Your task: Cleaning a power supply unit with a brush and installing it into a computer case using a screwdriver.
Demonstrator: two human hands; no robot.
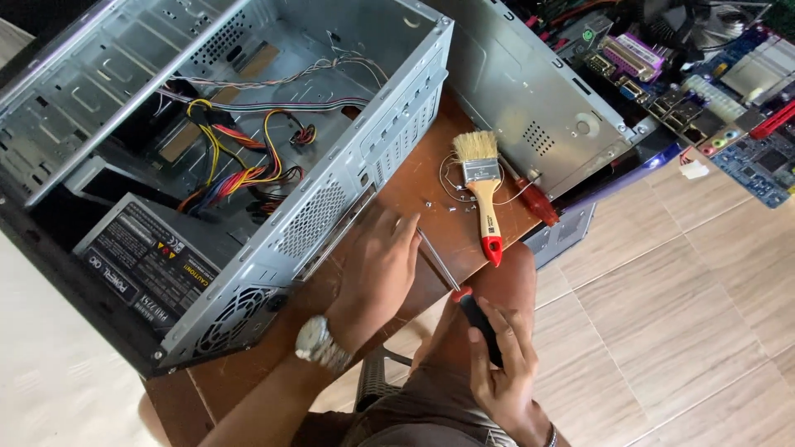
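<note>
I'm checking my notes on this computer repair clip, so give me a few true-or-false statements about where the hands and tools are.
1. The right hand holds a screwdriver with a black and red handle. True.
2. The left hand grips the wooden paintbrush with the red tip. False: the brush lies untouched on the brown wooden table; the left hand rests by the open grey metal computer case.
3. The case's side is open, showing coloured wires. True.
4. The green circuit board sits inside the case. False: it lies outside, at upper right.
5. The left wrist wears a silver metal watch. True.
</note>
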